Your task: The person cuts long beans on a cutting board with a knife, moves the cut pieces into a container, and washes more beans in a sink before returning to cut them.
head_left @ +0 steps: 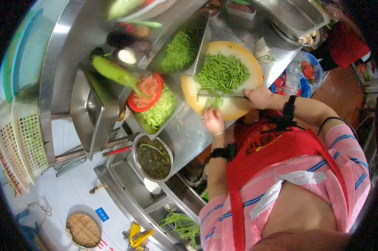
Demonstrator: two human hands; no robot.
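A round, yellowish cutting board (237, 109) lies on the steel counter, with a large heap of cut green beans (222, 73) on its far part. My right hand (259, 97) is closed round the handle of a knife (228, 96), whose blade lies across the board on the near side of the heap. At the board's near left edge, my left hand (213, 122) has its fingers bent onto a small bunch of uncut green beans (215, 102). These beans reach the blade. The left fingertips are a short way from the knife.
Left of the board stand a steel pan of cut greens (178, 52), a red bowl of pinkish slices (145, 95) and shredded green vegetable (160, 109). A pot of dark liquid (154, 158) sits near the sink (126, 178). A crumpled bag (263, 51) lies right of the board.
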